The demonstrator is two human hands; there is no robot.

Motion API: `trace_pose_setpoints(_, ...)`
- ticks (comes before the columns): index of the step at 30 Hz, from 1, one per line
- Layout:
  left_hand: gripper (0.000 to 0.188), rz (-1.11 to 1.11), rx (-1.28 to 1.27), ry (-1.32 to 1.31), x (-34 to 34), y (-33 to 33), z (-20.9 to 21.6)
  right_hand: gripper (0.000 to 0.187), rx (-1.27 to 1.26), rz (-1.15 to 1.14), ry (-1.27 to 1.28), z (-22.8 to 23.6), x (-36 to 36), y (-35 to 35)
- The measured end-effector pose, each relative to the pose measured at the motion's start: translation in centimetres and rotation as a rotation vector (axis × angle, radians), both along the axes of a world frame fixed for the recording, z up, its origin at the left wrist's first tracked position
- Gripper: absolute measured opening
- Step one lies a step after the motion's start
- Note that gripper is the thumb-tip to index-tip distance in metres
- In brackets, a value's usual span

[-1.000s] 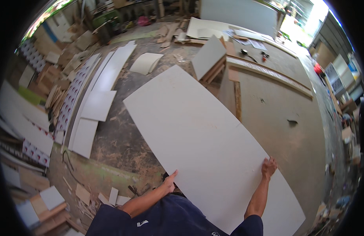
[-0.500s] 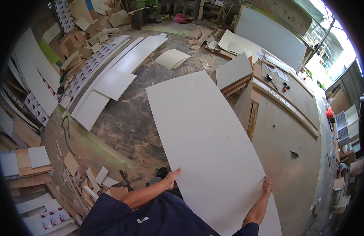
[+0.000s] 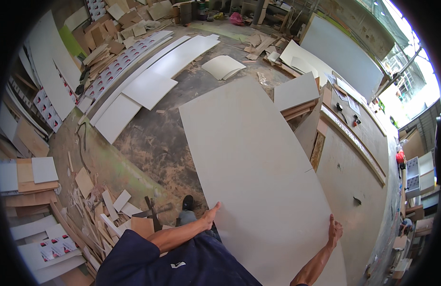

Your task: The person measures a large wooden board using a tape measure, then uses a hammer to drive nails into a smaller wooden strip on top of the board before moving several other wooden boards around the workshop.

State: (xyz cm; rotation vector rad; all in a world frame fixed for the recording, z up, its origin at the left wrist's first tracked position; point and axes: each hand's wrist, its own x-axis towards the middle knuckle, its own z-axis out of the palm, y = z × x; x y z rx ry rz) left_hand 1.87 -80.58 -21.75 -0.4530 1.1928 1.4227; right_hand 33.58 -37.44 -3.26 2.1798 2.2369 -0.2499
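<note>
A long white panel [image 3: 258, 157] stretches away from my body, its far end out over the dusty floor. My left hand [image 3: 210, 214] grips the panel's left edge, thumb lying on the top face and the other fingers hidden beneath. On the opposite edge my right hand [image 3: 335, 230] is closed, thumb up along the border, fingers curled at the side. The panel's right side passes over or along the large worktable [image 3: 358, 209]; whether it rests on it I cannot tell. A short dark line marks the panel near its right edge.
Cut white boards [image 3: 149, 88] lie on the floor at the far left. Wood offcuts [image 3: 94, 209] litter the floor at near left. A tape measure [image 3: 340, 107] and a small red-and-black tool [image 3: 356, 121] rest on the worktable beside a long strip [image 3: 354, 143]. A curved sheet [image 3: 224, 67] lies beyond the panel.
The view has swung a little to the left, so the surroundings sit farther right. My right hand has moved slightly outward with the panel's edge; both hands keep their hold.
</note>
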Motion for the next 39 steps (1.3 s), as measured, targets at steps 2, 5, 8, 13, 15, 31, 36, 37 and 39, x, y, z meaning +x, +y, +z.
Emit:
trace_pose_setpoints(2, 0.081, -0.016, -0.021, -0.036, -0.9, 0.1, 1.2, 0.06, 0.142, 0.041, 0.008, 2.8, -1.8, -0.9)
trace_pose_setpoints(5, 0.085, 0.007, -0.015, -0.081, -3.4, -1.3, 4.0, 0.064, 0.559, 0.23, 0.013, 4.4, -5.7, -2.9)
trace_pose_setpoints(8, 0.09, 0.035, 0.173, -0.136, -5.9, -2.6, 3.4, 0.067, 0.524, 0.223, -0.019, 11.3, -11.2, -7.9)
trace_pose_setpoints(13, 0.097, 0.239, 0.234, -0.163, -12.2, -7.0, 1.7, 0.067, 0.682, 0.312, -0.042, 16.6, -21.7, -16.3)
trace_pose_setpoints(15, 0.099, 0.302, 0.272, -0.203, -14.3, -9.0, 1.5, 0.064, 0.752, 0.329, -0.059, 19.0, -25.6, -20.7)
trace_pose_setpoints(31, 0.107, 0.826, 0.699, -0.256, -30.7, -15.8, 3.2, 0.063, 1.047, 0.974, 0.509, 29.2, -48.8, -38.2)
trace_pose_setpoints(36, 0.12, 0.997, 0.768, -0.291, -33.8, -15.8, 1.4, 0.074, 1.038, 1.048, 0.567, 29.9, -55.4, -40.0)
trace_pose_setpoints(37, 0.115, 1.065, 0.785, -0.317, -34.6, -16.1, 1.5, 0.074, 1.031, 1.093, 0.565, 29.9, -56.6, -39.9)
trace_pose_setpoints(39, 0.107, 1.155, 0.839, -0.307, -36.1, -16.2, 1.1, 0.074, 1.025, 1.214, 0.541, 29.7, -59.1, -38.8)
